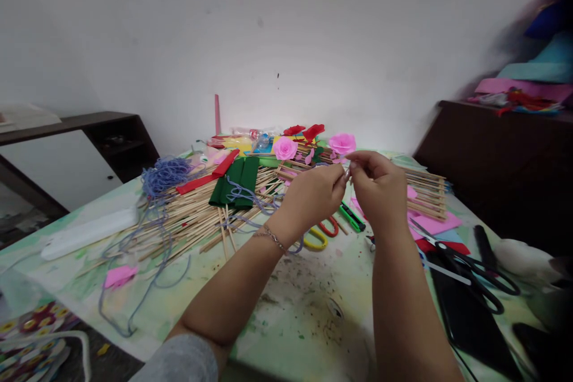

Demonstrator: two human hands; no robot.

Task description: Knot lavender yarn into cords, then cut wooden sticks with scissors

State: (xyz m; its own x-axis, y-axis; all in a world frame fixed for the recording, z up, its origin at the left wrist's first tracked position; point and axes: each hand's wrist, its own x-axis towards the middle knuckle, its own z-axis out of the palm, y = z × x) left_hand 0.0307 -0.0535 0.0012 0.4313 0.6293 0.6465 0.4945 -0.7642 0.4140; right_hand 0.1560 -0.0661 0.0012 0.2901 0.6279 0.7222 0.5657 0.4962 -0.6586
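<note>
Hovering above the bench (295,322), left hand (313,192) and right hand (380,188) are held close, fingers (367,159) pressed together, presumably for fine control; anything pinched cannot be told.

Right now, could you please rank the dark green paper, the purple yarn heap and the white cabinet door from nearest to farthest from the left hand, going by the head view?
From the left hand:
1. Dark green paper, just left on the table.
2. Purple yarn heap, farther left, beyond that paper.
3. White cabinet door, far left, off the table.
</note>
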